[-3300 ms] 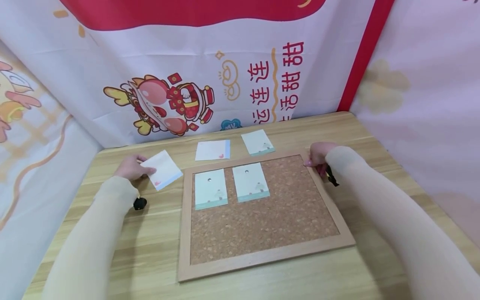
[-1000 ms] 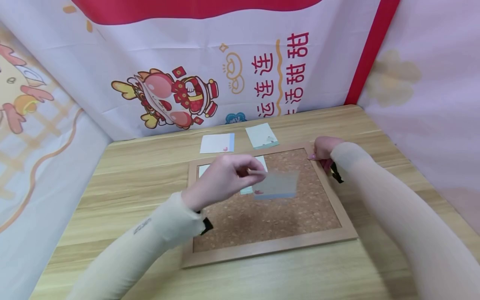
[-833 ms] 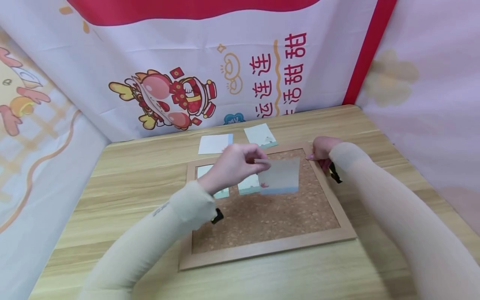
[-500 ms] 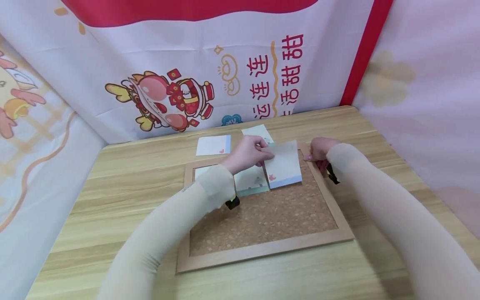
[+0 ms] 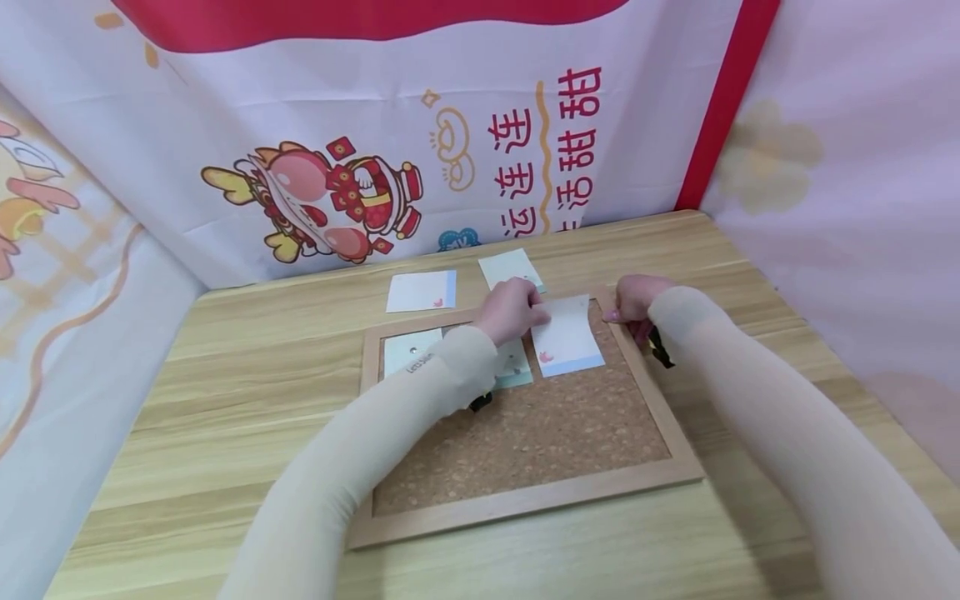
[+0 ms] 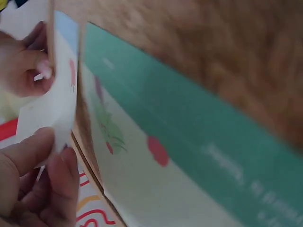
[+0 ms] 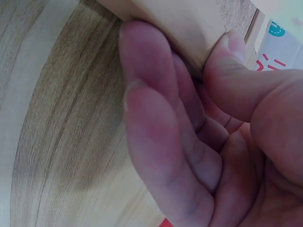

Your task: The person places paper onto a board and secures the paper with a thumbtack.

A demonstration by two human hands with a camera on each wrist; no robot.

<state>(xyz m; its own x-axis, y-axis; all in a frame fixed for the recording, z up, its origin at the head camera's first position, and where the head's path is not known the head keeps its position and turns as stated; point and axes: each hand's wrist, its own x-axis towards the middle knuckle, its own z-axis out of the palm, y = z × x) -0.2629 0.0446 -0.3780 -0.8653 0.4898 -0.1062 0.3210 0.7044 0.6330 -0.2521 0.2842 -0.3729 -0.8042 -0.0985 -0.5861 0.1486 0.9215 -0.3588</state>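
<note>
A white note sheet (image 5: pixel 572 337) with a blue edge and a small red print is pinched at its upper left corner by my left hand (image 5: pixel 512 310). It lies over the upper right of the framed corkboard (image 5: pixel 540 437). In the left wrist view thumb and fingers of the left hand (image 6: pixel 40 179) hold the slightly bent sheet (image 6: pixel 40 113). My right hand (image 5: pixel 640 302) grips the board's right edge near the far corner. The right wrist view shows its thumb on the wooden frame (image 7: pixel 175 23) and fingers along the outer side.
A green-edged note (image 5: pixel 408 348) with a pin sits at the board's upper left. Beside it, another green-edged note (image 5: pixel 516 367) is partly hidden by the left arm. Two loose notes lie behind the board: one blue-edged (image 5: pixel 420 290), one pale green (image 5: pixel 506 265). Printed cloth (image 5: pixel 300 83) walls the table.
My left hand has picked up the blue-edged note from the table left of the board, carried it right over the board, and lowered it at the upper right. The right hand has kept its grip.
</note>
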